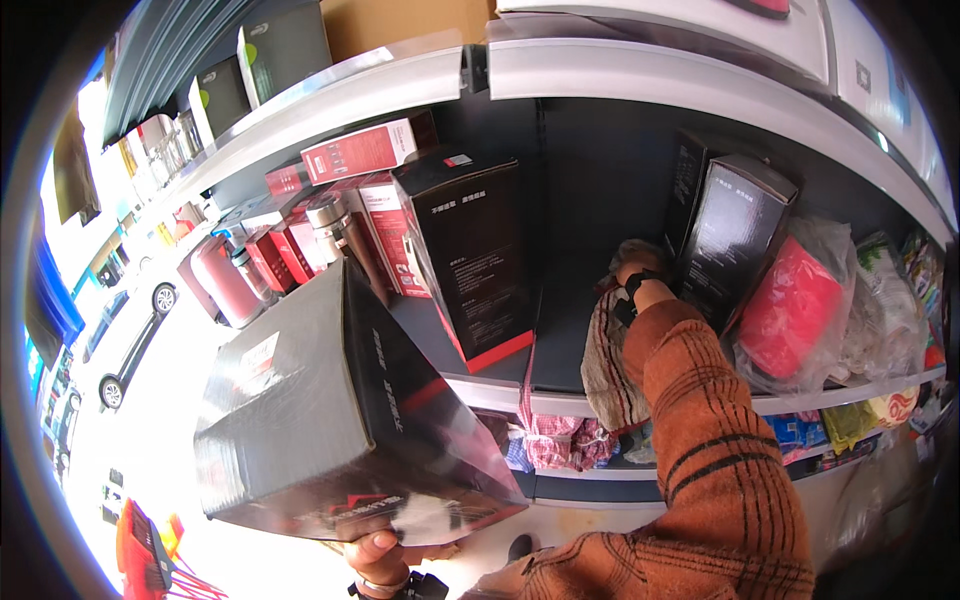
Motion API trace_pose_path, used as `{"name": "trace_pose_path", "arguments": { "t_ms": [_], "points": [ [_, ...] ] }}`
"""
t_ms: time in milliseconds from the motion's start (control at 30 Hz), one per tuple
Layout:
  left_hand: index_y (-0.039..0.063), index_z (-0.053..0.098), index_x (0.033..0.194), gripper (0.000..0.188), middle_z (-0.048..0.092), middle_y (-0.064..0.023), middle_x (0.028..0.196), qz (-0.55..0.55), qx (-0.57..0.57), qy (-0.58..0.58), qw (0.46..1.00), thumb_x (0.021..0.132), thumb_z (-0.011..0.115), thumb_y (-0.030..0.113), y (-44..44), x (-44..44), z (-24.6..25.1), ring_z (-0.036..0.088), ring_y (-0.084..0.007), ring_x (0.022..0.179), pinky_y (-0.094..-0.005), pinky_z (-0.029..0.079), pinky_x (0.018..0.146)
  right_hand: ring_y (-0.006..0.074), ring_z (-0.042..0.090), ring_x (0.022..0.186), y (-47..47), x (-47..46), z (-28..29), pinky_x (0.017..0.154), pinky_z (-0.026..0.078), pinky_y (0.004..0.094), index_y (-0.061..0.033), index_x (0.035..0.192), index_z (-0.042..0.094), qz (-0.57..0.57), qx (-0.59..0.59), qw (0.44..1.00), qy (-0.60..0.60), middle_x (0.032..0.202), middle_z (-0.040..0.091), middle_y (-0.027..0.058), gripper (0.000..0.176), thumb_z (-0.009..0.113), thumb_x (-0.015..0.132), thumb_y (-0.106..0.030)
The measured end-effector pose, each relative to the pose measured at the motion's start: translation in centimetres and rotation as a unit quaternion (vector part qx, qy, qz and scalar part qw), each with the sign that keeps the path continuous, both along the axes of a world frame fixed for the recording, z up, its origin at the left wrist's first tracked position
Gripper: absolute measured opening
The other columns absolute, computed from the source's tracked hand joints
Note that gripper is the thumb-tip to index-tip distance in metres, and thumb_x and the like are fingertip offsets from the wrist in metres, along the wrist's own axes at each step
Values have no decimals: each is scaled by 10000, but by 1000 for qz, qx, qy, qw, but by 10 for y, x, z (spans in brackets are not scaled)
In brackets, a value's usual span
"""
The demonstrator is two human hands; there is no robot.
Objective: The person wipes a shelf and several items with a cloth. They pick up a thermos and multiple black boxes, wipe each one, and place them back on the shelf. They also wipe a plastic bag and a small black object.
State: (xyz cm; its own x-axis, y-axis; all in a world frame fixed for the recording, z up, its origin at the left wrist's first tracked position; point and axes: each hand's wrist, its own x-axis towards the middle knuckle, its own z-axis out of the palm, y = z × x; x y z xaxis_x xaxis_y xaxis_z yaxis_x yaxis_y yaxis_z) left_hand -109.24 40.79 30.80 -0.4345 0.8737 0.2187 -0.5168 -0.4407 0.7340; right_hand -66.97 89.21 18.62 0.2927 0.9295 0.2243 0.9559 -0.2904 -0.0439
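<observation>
My left hand grips the lower edge of a large black cardboard box, thumb on its printed side. The box is tilted and held in front of the shelf. My right hand reaches deep onto the dark shelf board and holds a beige striped cloth, which trails toward the shelf's front edge. Its fingers are mostly hidden. Right of that hand, two black boxes stand side by side. Another black box with a red base stands upright to its left.
Red and white cup boxes, a steel vacuum flask and a pink flask crowd the left. A bagged pink item lies at right. Checked cloth goods fill the shelf below. The upper shelf edge overhangs. A red broom stands lower left.
</observation>
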Motion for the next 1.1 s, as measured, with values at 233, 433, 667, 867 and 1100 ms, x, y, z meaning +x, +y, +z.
{"name": "trace_pose_path", "arguments": {
  "t_ms": [233, 433, 667, 867, 1100],
  "points": [
    [-28, 541, 1073, 600, 600, -147, 992, 21, -15, -6, 1000, 553, 708, 220, -7, 1, 7, 571, -285, 912, -393, 480, 824, 296, 509, 1231, -99, -76, 57, 980, 420, 459, -91, 1238, 608, 157, -159, 957, -187, 1365, 510, 127, 383, 478, 908, -235],
    [-4, 491, 1183, 694, 581, -132, 1052, -18, 3, 16, 1000, 584, 714, 266, 16, 0, -12, 568, -271, 942, -361, 481, 830, 337, 478, 1255, -195, -74, 130, 1019, 400, 399, 9, 1336, 470, 214, -210, 949, 101, 1365, 480, 208, 709, 525, 855, -509],
    [2, 450, 1281, 710, 580, -170, 1145, -79, 24, 13, 997, 677, 656, 313, 41, 15, -32, 575, -313, 1002, -401, 477, 867, 405, 208, 1399, -246, -72, 108, 1142, 202, 401, -66, 1494, 140, 326, -219, 917, 71, 1492, 188, 310, 1187, 663, 647, -713],
    [20, 477, 1254, 676, 595, -163, 1114, -68, 13, 0, 998, 664, 658, 295, 46, 37, -25, 582, -324, 986, -411, 487, 862, 317, 551, 1144, -269, -80, 110, 954, 435, 360, -60, 1331, 474, 409, -141, 891, 140, 1274, 523, 246, 886, 816, 569, -356],
    [7, 514, 1177, 642, 611, -147, 1037, -110, -13, -35, 993, 601, 678, 237, 36, 42, -21, 601, -296, 921, -384, 510, 812, 176, 528, 1141, -308, -43, 155, 989, 403, 289, 11, 1327, 451, 477, -302, 716, 411, 1263, 561, 113, 827, 829, 600, -99]
  ]
}}
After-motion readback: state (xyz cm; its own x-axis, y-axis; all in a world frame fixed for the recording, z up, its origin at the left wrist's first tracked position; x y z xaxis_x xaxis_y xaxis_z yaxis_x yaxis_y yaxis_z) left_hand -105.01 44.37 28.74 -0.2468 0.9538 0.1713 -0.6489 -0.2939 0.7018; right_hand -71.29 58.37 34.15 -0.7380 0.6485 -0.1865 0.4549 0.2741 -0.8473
